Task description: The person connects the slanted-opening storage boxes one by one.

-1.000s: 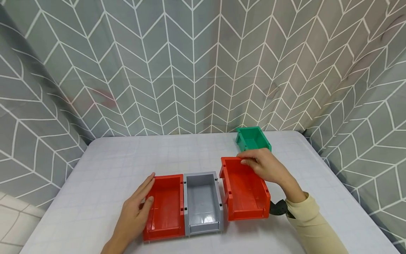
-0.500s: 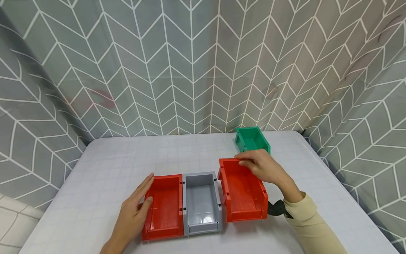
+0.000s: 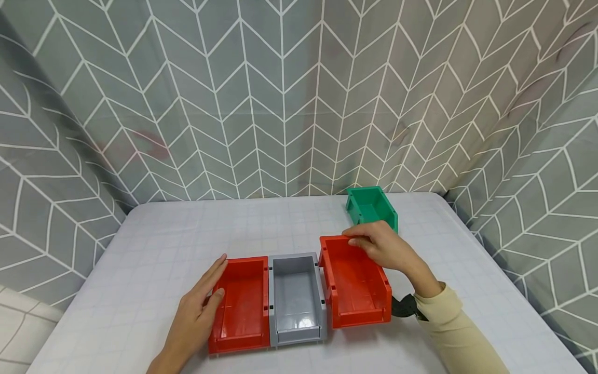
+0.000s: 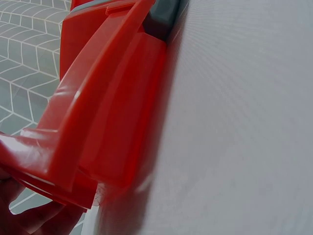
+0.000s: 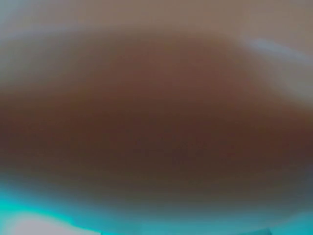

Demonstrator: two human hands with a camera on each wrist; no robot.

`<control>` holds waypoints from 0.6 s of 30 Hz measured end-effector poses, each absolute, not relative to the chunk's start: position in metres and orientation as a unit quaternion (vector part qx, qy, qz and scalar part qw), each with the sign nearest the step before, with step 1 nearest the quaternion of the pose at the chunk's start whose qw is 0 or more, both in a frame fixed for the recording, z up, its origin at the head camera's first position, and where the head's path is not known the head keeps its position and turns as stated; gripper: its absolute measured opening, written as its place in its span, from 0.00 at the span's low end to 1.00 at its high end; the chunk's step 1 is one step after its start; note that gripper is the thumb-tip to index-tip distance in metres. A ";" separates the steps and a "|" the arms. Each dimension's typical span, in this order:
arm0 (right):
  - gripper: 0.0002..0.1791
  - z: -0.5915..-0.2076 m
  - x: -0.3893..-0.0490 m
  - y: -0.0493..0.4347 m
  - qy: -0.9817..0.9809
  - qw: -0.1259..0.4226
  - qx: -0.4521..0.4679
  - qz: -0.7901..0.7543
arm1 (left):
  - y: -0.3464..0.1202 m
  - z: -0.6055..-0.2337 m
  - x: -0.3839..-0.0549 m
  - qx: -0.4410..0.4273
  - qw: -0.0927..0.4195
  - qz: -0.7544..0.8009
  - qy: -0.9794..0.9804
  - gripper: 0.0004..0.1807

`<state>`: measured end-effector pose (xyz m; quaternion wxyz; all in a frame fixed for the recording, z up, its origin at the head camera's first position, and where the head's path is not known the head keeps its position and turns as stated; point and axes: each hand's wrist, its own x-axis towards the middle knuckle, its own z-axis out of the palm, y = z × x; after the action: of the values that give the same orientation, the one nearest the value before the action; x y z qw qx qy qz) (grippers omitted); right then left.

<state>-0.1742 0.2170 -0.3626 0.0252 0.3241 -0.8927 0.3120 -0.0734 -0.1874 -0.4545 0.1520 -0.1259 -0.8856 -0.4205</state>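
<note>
In the head view, a red bin (image 3: 244, 306) stands on the table, side by side with a grey bin (image 3: 296, 293). My left hand (image 3: 193, 314) lies along the red bin's left side, fingers fairly straight, thumb over the side rim. Its wall (image 4: 117, 112) fills much of the left wrist view. My right hand (image 3: 385, 248) pinches the back rim of a second red bin (image 3: 357, 288), thumb inside. That bin is slightly raised and angled close against the grey bin's right side; whether they touch is unclear. The right wrist view is too blurred to read.
A small green bin (image 3: 372, 206) stands near the table's back edge, behind my right hand. The white-covered table (image 3: 154, 234) meets a patterned grey curtain (image 3: 261, 104) at the back, with more curtain at both sides.
My right hand has brought the second red bin slightly left and down, closer to the grey bin. My left hand stays on the first red bin.
</note>
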 end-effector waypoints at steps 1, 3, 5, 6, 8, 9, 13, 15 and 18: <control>0.13 -0.363 -0.175 0.217 -0.893 0.025 0.324 0.311 | -0.187 -0.455 -0.074 -0.126 0.152 -0.420 -0.886 0.35; 0.13 -0.364 -0.175 0.217 -0.892 0.025 0.326 0.311 | -0.187 -0.454 -0.074 -0.128 0.152 -0.420 -0.885 0.35; 0.13 -0.365 -0.176 0.217 -0.892 0.025 0.328 0.309 | -0.187 -0.455 -0.074 -0.129 0.152 -0.420 -0.885 0.36; 0.13 -0.366 -0.176 0.217 -0.892 0.025 0.329 0.308 | -0.187 -0.455 -0.074 -0.129 0.152 -0.420 -0.886 0.36; 0.13 -0.366 -0.177 0.216 -0.893 0.025 0.328 0.308 | -0.187 -0.455 -0.074 -0.129 0.151 -0.419 -0.886 0.36; 0.13 -0.367 -0.177 0.216 -0.893 0.024 0.327 0.307 | -0.187 -0.455 -0.074 -0.128 0.150 -0.418 -0.887 0.36; 0.13 -0.367 -0.176 0.215 -0.896 0.019 0.328 0.299 | -0.187 -0.455 -0.074 -0.126 0.148 -0.418 -0.888 0.36; 0.13 -0.367 -0.176 0.215 -0.896 0.018 0.333 0.292 | -0.187 -0.455 -0.074 -0.126 0.149 -0.417 -0.888 0.36; 0.13 -0.367 -0.176 0.215 -0.896 0.016 0.341 0.285 | -0.187 -0.454 -0.073 -0.128 0.149 -0.416 -0.888 0.36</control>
<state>-0.1764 0.2150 -0.3675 0.0162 0.3408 -0.8957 0.2851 -0.0734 -0.1873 -0.4542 0.1486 -0.1282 -0.8877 -0.4164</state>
